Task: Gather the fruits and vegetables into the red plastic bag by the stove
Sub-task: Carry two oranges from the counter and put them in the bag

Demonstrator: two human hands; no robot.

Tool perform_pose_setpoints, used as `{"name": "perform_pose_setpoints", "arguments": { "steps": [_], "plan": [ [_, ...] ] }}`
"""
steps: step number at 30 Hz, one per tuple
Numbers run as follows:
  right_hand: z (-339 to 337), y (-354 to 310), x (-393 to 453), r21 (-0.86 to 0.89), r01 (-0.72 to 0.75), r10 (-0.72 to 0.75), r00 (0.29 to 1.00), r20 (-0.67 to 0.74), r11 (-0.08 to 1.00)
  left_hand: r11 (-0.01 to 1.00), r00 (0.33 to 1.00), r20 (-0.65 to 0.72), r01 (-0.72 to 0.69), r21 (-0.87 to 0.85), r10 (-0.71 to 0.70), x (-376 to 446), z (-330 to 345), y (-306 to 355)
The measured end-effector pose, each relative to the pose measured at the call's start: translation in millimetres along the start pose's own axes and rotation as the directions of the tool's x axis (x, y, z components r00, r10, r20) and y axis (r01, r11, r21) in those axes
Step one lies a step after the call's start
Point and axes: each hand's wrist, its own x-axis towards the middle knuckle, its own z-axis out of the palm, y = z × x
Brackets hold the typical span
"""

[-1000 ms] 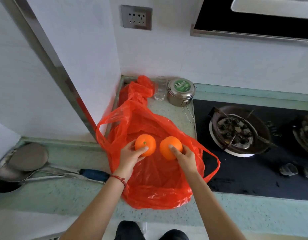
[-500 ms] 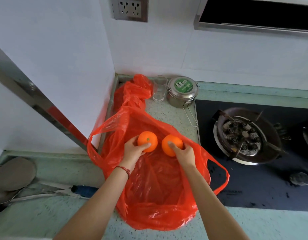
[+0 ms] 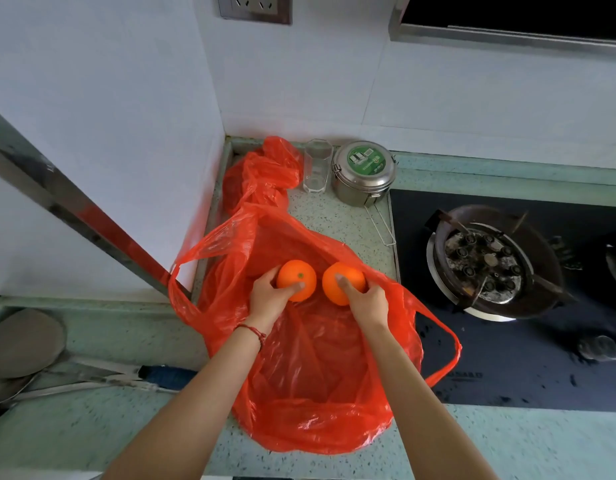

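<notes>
Red plastic bag [image 3: 317,386] lies open on the speckled tabletop [image 3: 92,431], just left of the black stove [image 3: 507,358], its mouth spread wide. Over it, the left hand [image 3: 268,299] curls its fingers round one orange [image 3: 296,280], a red cord at that wrist. The right hand [image 3: 367,301] grips a second orange [image 3: 342,282] close beside the first. Farther back, near the wall, stand a clear glass [image 3: 317,166] and a steel lidded tin [image 3: 363,173].

glossy plastic bag [image 3: 320,375], shiny metal tin [image 3: 363,181]
</notes>
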Motion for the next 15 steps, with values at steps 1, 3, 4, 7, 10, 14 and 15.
{"name": "perform_pose_setpoints", "arguments": {
  "steps": [1,3,4,7,10,14,15],
  "plan": [
    [0,1,-2,0.001,0.002,-0.002,1.0,-0.003,1.0,1.0,1.0,0.0,-0.015,0.019,0.015,1,0,-2],
    [0,4,-5,-0.002,0.012,-0.012,1.0,-0.01,1.0,0.998,0.999,0.007,-0.042,0.044,0.042,1,-2,-6],
    [-1,5,-7,-0.003,0.016,-0.016,1.0,-0.012,1.0,0.997,0.999,0.008,-0.049,0.056,0.048,-4,-4,-1],
    [-3,9,-14,-0.007,0.025,-0.025,1.0,-0.019,1.0,0.996,0.998,0.018,-0.067,0.06,0.066,-17,-9,8],
    [-5,14,-21,-0.033,0.033,-0.034,0.999,-0.028,0.999,0.996,0.997,0.006,-0.083,0.034,0.083,-24,-13,5],
    [-6,22,-36,-0.032,0.051,-0.052,0.998,-0.038,0.998,0.989,0.989,0.005,-0.146,0.034,0.146,-39,-18,1],
    [-6,24,-40,-0.033,0.064,-0.066,0.997,-0.044,0.997,0.985,0.986,0.013,-0.166,0.05,0.166,-44,-19,0]
  ]
}}
